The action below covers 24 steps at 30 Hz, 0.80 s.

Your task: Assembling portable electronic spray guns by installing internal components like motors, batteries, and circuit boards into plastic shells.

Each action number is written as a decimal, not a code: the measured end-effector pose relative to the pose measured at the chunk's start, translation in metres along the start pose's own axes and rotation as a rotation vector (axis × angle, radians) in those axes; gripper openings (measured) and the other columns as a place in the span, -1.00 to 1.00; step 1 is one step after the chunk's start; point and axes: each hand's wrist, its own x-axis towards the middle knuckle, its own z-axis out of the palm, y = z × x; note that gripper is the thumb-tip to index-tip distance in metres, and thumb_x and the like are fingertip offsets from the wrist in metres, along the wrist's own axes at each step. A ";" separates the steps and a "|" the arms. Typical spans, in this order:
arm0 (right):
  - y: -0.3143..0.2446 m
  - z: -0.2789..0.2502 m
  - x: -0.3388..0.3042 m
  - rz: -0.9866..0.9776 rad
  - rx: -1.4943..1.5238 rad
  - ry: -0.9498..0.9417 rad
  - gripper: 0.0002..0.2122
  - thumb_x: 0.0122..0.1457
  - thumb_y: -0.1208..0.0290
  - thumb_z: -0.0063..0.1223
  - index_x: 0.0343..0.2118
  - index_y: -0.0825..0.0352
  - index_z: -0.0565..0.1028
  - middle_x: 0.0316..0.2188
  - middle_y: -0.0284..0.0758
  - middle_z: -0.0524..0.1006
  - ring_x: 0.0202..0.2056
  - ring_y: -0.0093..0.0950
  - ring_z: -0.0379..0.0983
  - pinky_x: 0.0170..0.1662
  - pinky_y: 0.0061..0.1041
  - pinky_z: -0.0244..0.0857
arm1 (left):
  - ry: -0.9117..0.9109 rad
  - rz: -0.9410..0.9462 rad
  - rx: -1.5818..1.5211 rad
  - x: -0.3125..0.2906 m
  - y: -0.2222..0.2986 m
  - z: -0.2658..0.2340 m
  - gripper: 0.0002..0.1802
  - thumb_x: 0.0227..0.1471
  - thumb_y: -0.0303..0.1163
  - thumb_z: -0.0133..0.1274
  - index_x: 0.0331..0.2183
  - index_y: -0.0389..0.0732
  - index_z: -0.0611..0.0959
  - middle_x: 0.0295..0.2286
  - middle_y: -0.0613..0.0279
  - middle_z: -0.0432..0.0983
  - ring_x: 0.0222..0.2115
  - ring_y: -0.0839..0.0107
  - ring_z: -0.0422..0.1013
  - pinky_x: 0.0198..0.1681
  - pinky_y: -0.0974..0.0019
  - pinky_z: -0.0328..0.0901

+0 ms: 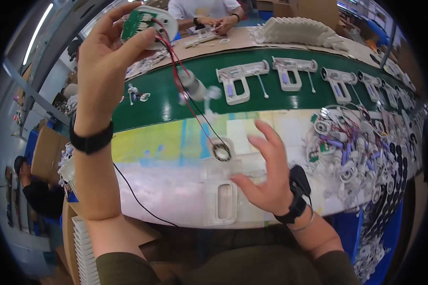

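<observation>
My left hand is raised at the upper left, its fingers closed on a green circuit board set against a white rounded plastic part. Red and black wires hang from it. A blurred whitish cylinder dangles among them. Below, the wires run down to a ring-shaped part with a dark rim. Beneath that ring, a white plastic housing half with an oblong opening lies on the table. Just right of the housing, my right hand hovers with thumb and fingers apart, holding nothing.
Several white gun-shaped assemblies stand in a row along the green strip. A pile of wired parts covers the table's right side. Across the table a co-worker's hands handle a white part, near stacked white shells.
</observation>
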 end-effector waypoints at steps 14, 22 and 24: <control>-0.010 -0.029 -0.016 0.580 0.888 -0.394 -0.59 0.04 0.63 0.03 0.00 0.42 0.28 -0.19 -0.34 0.38 -0.20 -0.60 0.37 -0.09 -0.54 0.29 | -0.268 -0.081 -0.178 -0.070 0.046 0.072 -0.39 -0.09 -0.62 0.10 0.05 -0.37 0.31 -0.10 0.08 0.36 -0.14 0.46 0.36 -0.12 0.43 0.35; -0.011 -0.027 -0.012 0.704 1.042 -0.513 -0.57 -0.05 0.61 0.08 -0.06 0.43 0.28 -0.20 -0.31 0.39 -0.13 -0.52 0.33 -0.03 -0.49 0.22 | -0.264 0.005 -0.130 -0.079 0.029 0.061 -0.39 -0.09 -0.70 0.06 0.05 -0.38 0.29 -0.09 0.07 0.35 -0.16 0.46 0.37 -0.10 0.40 0.33; -0.016 -0.026 -0.008 0.708 1.034 -0.464 -0.64 -0.05 0.59 0.08 -0.14 0.38 0.30 -0.28 -0.36 0.39 -0.24 -0.61 0.32 -0.14 -0.58 0.23 | -0.225 0.076 -0.132 -0.081 0.025 0.059 -0.44 -0.10 -0.69 0.09 0.00 -0.33 0.37 -0.14 0.17 0.38 -0.24 0.54 0.41 -0.20 0.50 0.35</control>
